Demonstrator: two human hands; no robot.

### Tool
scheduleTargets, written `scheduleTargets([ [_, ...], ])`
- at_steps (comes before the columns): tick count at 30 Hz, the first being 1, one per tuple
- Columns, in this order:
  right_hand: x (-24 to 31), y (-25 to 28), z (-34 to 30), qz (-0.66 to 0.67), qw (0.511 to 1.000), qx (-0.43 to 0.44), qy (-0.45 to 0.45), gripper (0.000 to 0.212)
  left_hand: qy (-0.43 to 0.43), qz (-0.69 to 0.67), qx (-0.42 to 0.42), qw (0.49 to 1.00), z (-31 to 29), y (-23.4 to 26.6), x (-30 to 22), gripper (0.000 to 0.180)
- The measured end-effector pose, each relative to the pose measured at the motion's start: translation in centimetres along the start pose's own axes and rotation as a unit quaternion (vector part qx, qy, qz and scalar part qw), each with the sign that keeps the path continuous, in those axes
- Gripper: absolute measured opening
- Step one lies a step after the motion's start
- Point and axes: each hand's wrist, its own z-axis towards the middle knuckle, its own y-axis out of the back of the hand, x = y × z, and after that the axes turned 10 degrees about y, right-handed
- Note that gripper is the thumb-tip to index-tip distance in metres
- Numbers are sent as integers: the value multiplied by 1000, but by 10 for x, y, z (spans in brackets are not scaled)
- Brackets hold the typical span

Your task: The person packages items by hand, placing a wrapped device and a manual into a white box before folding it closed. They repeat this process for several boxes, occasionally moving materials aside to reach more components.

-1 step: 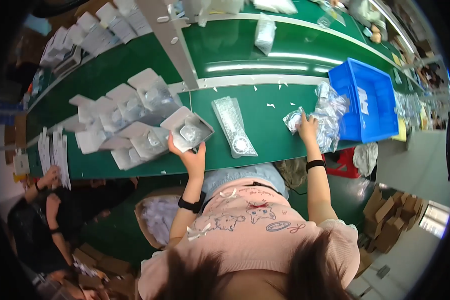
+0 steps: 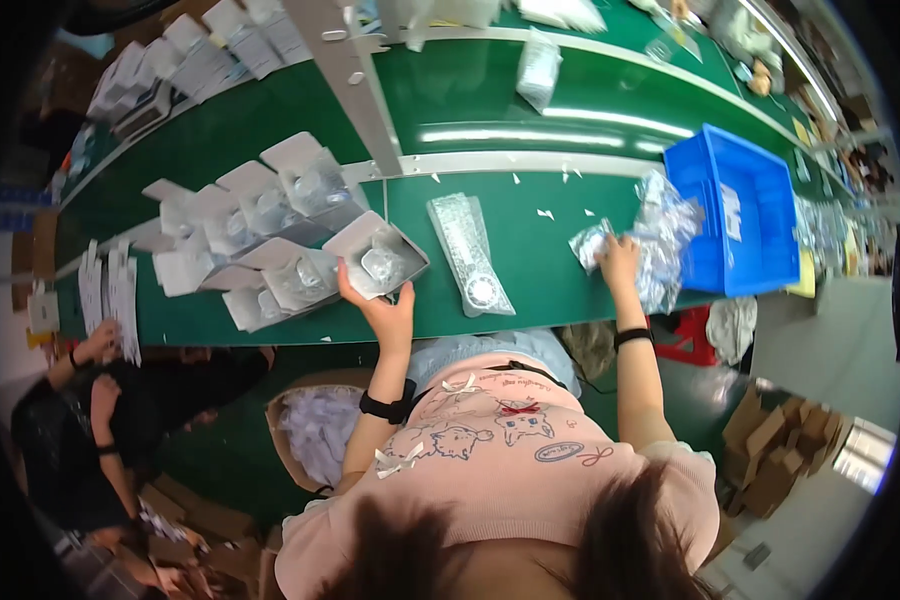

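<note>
My left hand (image 2: 385,315) grips the near side of an open white box (image 2: 347,243), thumb and fingers spread along its edges. A clear plastic-wrapped item (image 2: 384,264) sits inside that box. On the right, my right hand (image 2: 619,260) pinches a small shiny clear packet (image 2: 589,246) at the edge of a heap of similar clear packets (image 2: 662,240). Between my hands lies a long bubble-wrap pouch (image 2: 460,240) with a round white ring-shaped part at its near end. Several more open white boxes (image 2: 267,212) with clear-wrapped contents stand to the left.
A blue bin (image 2: 765,220) borders the packet heap on the right. Paper scraps (image 2: 545,214) dot the green table (image 2: 530,190). A metal post (image 2: 350,80) rises behind the boxes. At far left, a co-worker's hand (image 2: 100,338) touches a stack of white sheets (image 2: 120,300).
The small packet in my right hand has tilted slightly, and its round face shows less. My left hand stays on the white box. The whole view has shifted a little.
</note>
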Motion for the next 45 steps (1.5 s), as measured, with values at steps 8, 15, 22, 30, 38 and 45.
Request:
scheduleTargets([
  [8, 79, 65, 35, 366, 928, 43, 48, 24, -171, 294, -8, 940, 8, 13, -48, 33],
  [15, 261, 169, 56, 420, 703, -99, 565, 17, -82, 379, 50, 921, 24, 26, -64, 17],
  [22, 301, 126, 77, 104, 630, 126, 759, 20, -36, 346, 45, 936, 28, 27, -72, 21],
  [30, 279, 96, 63, 303, 698, 26, 648, 46, -169, 303, -304, 887, 29, 109, -84, 21],
  [38, 294, -3, 12, 805, 530, 251, -88, 54, -94, 573, -155, 799, 67, 115, -71, 21],
  [45, 351, -19, 2, 813, 515, 270, -11, 64, 41, 546, -183, 816, 61, 138, -67, 17],
])
